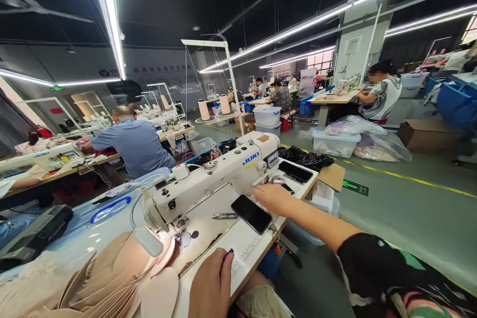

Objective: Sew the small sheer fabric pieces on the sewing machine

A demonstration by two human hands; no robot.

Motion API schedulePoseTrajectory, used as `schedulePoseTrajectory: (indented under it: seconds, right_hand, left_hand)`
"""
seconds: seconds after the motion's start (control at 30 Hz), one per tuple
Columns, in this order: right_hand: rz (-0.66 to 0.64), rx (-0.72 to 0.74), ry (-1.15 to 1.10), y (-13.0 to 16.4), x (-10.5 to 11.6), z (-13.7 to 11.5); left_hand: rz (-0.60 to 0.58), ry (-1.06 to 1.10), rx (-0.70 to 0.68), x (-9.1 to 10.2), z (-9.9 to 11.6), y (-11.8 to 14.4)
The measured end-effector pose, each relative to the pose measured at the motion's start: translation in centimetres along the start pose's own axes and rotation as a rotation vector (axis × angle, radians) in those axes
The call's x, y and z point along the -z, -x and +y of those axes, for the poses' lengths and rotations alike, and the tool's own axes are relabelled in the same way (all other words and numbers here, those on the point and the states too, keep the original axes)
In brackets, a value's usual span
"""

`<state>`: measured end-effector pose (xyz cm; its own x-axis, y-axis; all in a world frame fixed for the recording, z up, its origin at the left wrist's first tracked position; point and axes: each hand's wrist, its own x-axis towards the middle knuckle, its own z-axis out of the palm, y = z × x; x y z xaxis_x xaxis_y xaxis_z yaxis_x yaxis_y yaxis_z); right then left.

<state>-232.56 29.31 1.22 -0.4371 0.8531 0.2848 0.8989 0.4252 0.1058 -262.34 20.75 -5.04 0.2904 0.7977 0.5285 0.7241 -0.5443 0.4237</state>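
Head view: the person sits at a white sewing machine (219, 171) whose body runs from about eight o'clock to two o'clock across the table (246, 246); the needle end sits at the eight o'clock end, over a stack of beige fabric pieces (112, 283) that fans out at the lower left, the top piece lying under the presser foot as far as the picture shows. The right hand (274, 198) reaches to the far right end of the machine, near the handwheel at about two o'clock from the needle; its fingers are loosely curled and partly hidden by the machine body, so whether it grips anything I cannot tell. The left hand (211, 283) rests at six o'clock on the table edge, fingers folded in, with something small and blue at the fingertips (too small to name); whether it truly holds it is unclear.

A dark phone (251, 213) lies flat between the two hands, just at three o'clock of small snips (224, 216); a sweep of the right forearm could knock it off the table's edge. With neither hand on the fabric, the piece under the foot could shift and sew crooked. Other workers (134, 141) sit at machines at ten o'clock, well apart.
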Motion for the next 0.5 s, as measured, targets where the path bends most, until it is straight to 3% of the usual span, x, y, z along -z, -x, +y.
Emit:
schedulePoseTrajectory:
  seconds: [0.2,0.37,0.5]
  right_hand:
    - [-0.16,0.075,0.084,-6.0,-1.9,-0.9]
    - [-0.203,0.074,0.109,-6.9,-3.1,-1.6]
    - [-0.177,0.003,0.087,-6.6,-2.6,-1.7]
  left_hand:
    - [-0.02,0.108,0.147,-2.3,-0.3,0.4]
    - [-0.072,0.164,0.223,-1.8,-0.7,1.2]
    - [-0.09,0.19,0.218,-1.5,-0.6,0.9]
